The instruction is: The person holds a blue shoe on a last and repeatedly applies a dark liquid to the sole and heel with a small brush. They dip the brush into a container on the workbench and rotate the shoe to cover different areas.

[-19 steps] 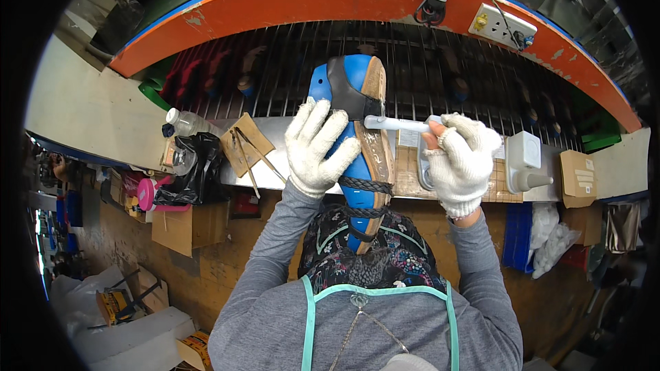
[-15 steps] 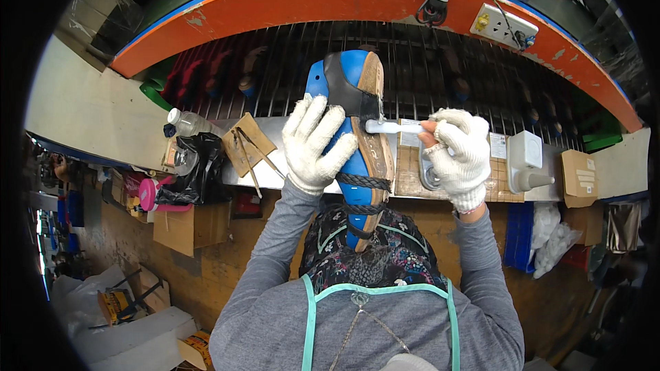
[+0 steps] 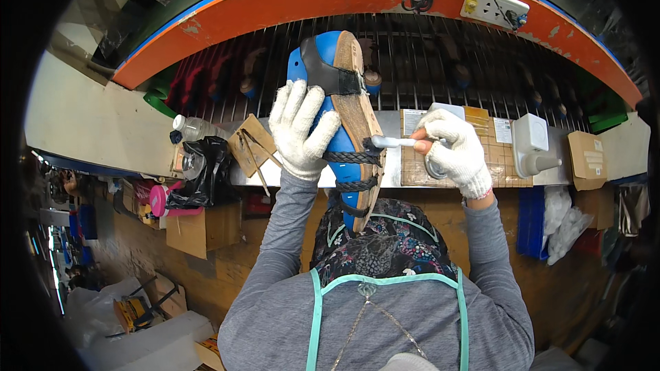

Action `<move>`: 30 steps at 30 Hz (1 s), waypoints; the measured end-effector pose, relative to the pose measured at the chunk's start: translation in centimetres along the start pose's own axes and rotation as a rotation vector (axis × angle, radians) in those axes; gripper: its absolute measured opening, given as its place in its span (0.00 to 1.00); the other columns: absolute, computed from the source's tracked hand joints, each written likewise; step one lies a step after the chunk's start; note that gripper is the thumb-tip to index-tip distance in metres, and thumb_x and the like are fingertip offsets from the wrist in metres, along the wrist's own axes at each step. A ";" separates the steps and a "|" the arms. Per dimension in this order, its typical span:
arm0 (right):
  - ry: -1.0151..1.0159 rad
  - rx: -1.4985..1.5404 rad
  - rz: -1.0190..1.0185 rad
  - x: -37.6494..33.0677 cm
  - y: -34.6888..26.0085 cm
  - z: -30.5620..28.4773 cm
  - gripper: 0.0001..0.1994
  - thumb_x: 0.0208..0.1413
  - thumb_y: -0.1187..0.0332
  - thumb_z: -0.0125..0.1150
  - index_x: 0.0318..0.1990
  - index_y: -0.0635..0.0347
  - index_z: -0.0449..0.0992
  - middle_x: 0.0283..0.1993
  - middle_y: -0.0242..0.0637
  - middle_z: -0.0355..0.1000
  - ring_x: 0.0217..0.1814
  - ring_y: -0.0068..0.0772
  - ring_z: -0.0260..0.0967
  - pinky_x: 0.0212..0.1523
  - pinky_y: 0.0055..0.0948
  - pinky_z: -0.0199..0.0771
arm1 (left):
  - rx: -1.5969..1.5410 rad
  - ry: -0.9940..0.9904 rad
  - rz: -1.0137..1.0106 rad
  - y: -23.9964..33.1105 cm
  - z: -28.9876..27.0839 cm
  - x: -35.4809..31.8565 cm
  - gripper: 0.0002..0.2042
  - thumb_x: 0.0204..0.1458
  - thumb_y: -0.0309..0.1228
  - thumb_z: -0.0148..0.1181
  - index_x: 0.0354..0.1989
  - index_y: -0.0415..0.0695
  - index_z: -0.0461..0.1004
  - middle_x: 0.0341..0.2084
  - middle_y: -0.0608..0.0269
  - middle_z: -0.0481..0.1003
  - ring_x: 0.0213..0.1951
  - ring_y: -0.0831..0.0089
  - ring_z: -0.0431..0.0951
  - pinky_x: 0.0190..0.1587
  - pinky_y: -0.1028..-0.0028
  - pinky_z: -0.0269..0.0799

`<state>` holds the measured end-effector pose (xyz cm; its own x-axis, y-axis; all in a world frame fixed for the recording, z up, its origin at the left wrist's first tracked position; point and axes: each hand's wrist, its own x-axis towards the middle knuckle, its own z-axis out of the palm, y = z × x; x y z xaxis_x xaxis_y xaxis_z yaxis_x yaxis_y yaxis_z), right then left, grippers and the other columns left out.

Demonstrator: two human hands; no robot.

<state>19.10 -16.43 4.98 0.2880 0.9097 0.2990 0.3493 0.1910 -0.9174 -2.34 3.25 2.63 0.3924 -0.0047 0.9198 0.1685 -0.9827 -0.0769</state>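
Note:
My left hand [image 3: 302, 134], in a white knit glove, grips the side of a blue shoe last [image 3: 339, 141] with its fingers laid across it. The last is tilted, one end towards my apron. A tan sole [image 3: 353, 115] lines its right side. A broad dark strap [image 3: 330, 72] crosses the far part, and black braided straps [image 3: 352, 157] wrap the near part. My right hand [image 3: 454, 154], gloved with bare fingertips showing, pinches a white-handled brush [image 3: 400, 142]. Its pale tip meets the sole's edge by the farthest braided strap.
Metal rods [image 3: 426, 62] span the space behind, below an orange rail [image 3: 261, 7]. To the right stand a grey-white nozzled container [image 3: 533, 144] and a cardboard box [image 3: 586, 160]. A tan pad with thin sticks [image 3: 251, 148] and a clear bottle [image 3: 196, 126] lie left.
The brush tip has shifted along the sole's edge from near the broad dark strap to the braided straps. My left hand and the last appear slightly farther left and away.

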 end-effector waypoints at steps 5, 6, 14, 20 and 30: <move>0.140 -0.066 -0.017 -2.4 -0.3 1.3 0.06 0.49 0.75 0.70 0.36 0.65 0.83 0.37 0.32 0.73 0.37 0.23 0.68 0.38 0.25 0.69 | 0.035 0.025 -0.045 0.3 0.4 0.2 0.19 0.47 0.31 0.65 0.50 0.55 0.74 0.57 0.49 0.75 0.61 0.46 0.73 0.64 0.40 0.64; 0.173 -0.127 -0.064 -2.9 -0.4 1.7 0.07 0.49 0.75 0.70 0.36 0.64 0.83 0.37 0.33 0.73 0.37 0.23 0.69 0.39 0.25 0.70 | 0.039 0.032 -0.059 0.5 0.4 0.2 0.19 0.47 0.31 0.66 0.51 0.55 0.74 0.57 0.49 0.75 0.61 0.46 0.73 0.63 0.40 0.64; 0.326 0.055 -0.089 -4.7 -0.4 3.5 0.07 0.47 0.76 0.71 0.35 0.64 0.83 0.38 0.32 0.75 0.35 0.23 0.70 0.37 0.22 0.70 | 0.011 0.167 -0.097 1.5 1.8 0.0 0.20 0.48 0.34 0.67 0.51 0.52 0.73 0.57 0.47 0.74 0.60 0.44 0.74 0.61 0.41 0.66; 0.365 0.098 0.299 -4.2 -1.1 3.9 0.06 0.58 0.73 0.63 0.38 0.67 0.80 0.34 0.32 0.73 0.33 0.16 0.65 0.33 0.20 0.66 | 0.033 0.192 -0.191 3.0 2.8 -0.7 0.21 0.50 0.36 0.67 0.55 0.54 0.73 0.59 0.47 0.72 0.62 0.45 0.72 0.61 0.41 0.65; 0.332 0.163 0.393 -9.4 -4.1 4.9 0.07 0.58 0.73 0.65 0.41 0.67 0.81 0.34 0.29 0.69 0.30 0.18 0.64 0.32 0.22 0.66 | 0.144 0.142 -0.244 3.5 2.8 -2.9 0.26 0.44 0.33 0.69 0.56 0.54 0.75 0.58 0.48 0.73 0.60 0.44 0.73 0.60 0.41 0.65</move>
<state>10.63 -23.94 4.68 0.6450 0.7635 -0.0324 0.0230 -0.0618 -0.9978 -0.38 0.29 -1.34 0.1966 0.1922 0.9615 0.3725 -0.9217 0.1081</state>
